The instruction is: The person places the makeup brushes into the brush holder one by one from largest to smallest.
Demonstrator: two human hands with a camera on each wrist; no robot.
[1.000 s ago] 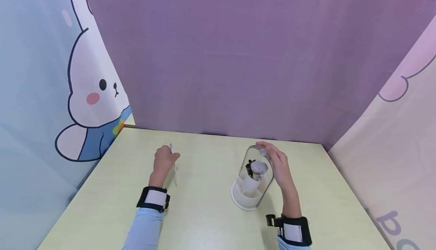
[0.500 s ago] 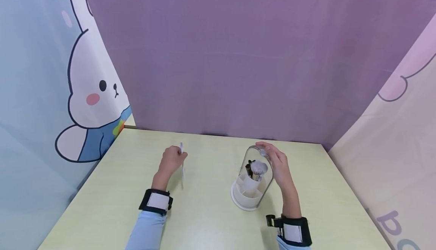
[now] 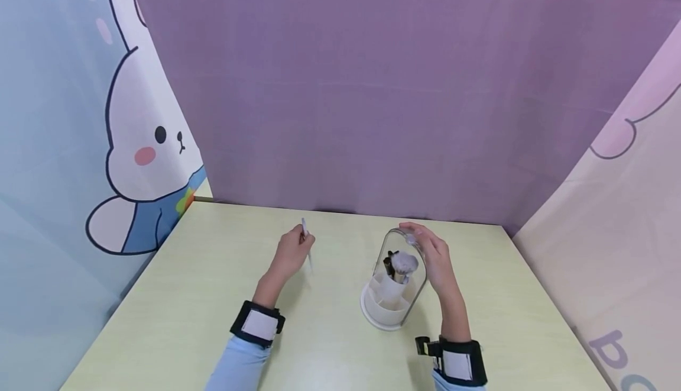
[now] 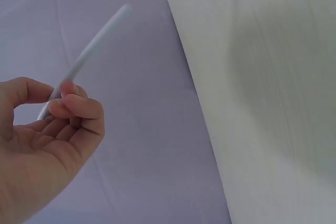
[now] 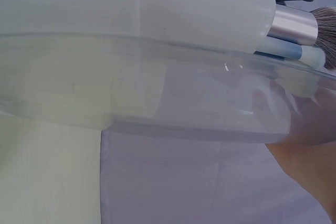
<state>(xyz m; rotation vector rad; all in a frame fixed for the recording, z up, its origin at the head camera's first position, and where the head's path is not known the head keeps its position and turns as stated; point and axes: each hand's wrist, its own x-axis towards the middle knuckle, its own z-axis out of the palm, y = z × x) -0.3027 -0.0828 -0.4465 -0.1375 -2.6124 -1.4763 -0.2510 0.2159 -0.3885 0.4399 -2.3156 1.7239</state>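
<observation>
My left hand (image 3: 291, 252) pinches a thin white stick (image 4: 97, 43) between thumb and fingertips, above the left-middle part of the table. In the left wrist view the stick slants upward, its rounded far end free; what kind of stick it is, I cannot tell. On the right stands a white makeup brush holder (image 3: 384, 313) with a clear domed cover (image 5: 210, 98). Several makeup brushes (image 3: 404, 262) stand in its raised centre cup (image 5: 210, 14), one with a broad fluffy head. My right hand (image 3: 436, 258) rests against the dome's top and right side, fingers laid over the top.
Both hands work over a pale yellow table (image 3: 175, 314). A purple cloth (image 3: 340, 95) hangs behind its back edge. Printed cloths flank it, a cartoon bunny (image 3: 149, 142) on the left one. Black bands (image 3: 258, 323) circle both wrists.
The left hand has moved right with the thin white stick, closer to the brush holder. Its stick tilts more now. My right hand and the holder have stayed in place.
</observation>
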